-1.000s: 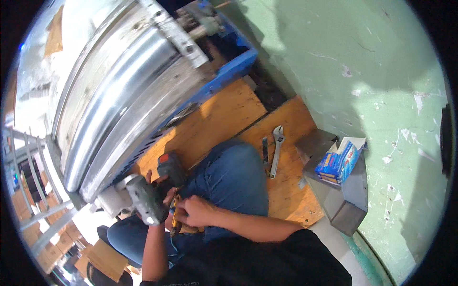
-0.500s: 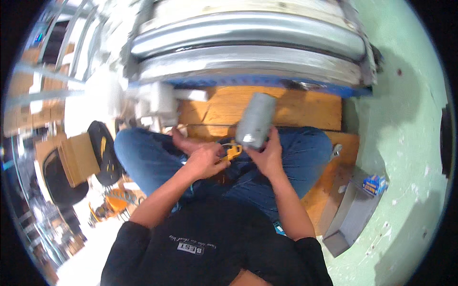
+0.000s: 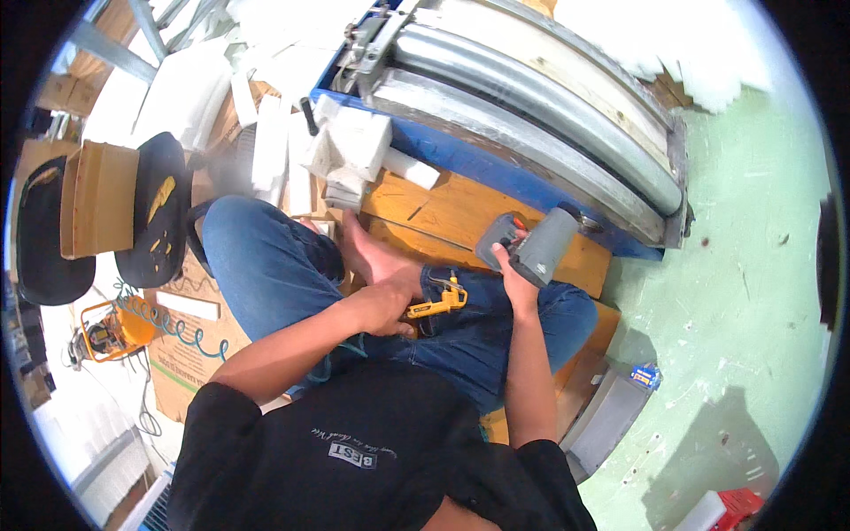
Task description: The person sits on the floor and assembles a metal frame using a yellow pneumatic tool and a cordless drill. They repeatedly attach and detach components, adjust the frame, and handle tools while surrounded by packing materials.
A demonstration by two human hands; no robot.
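A tool in each grip, held apart over my lap.
My left grip [image 3: 388, 310], at the centre of the frame, is closed around a yellow, pistol-shaped plastic air gun [image 3: 432, 307]; my right grip [image 3: 513, 276], right of centre, is wrapped around a bulky grey cordless power tool [image 3: 546, 246], its handle mostly hidden. The grey tool sits before the wooden boards [image 3: 474, 202] and just below the blue metal frame [image 3: 505, 166] carrying the shiny steel roller [image 3: 540, 116], upper right. To handle both well, I judge a firm wrist matters most under the grey one, which looks top-heavy, with its body clear of the frame. The air gun wants a light trigger finger and a nozzle aimed off my bare foot [image 3: 376, 252], close by.
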